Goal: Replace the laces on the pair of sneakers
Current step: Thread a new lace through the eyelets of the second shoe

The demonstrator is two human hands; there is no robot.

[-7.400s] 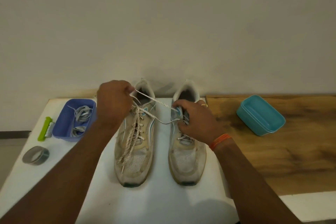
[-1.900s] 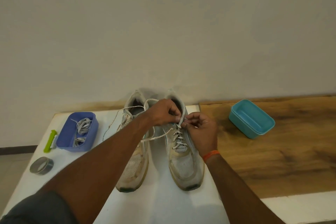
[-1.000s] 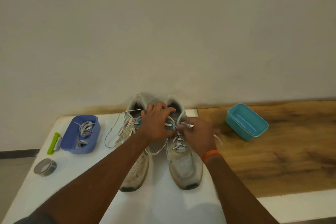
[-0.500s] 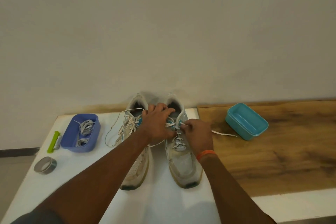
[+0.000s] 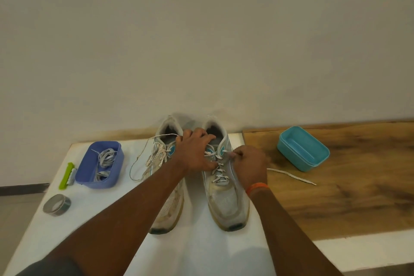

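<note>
Both forearms reach over the white worktop (image 5: 201,251). The left hand (image 5: 195,152) presses the worn white mesh right sneaker (image 5: 226,199) near the back edge, fingers spread; the right hand (image 5: 249,167) pinches its speckled flat lace (image 5: 291,176), which trails onto the wooden board (image 5: 336,197). The blue plastic tub (image 5: 98,166) holds laces by the left edge.

left hand (image 5: 197,152) presses right sneaker (image 5: 226,186) tongue | right hand (image 5: 251,167) pinches lace (image 5: 291,176) trailing right | left sneaker (image 5: 165,177) alongside | blue tray (image 5: 89,177) near bench (image 5: 201,251) left edge
</note>
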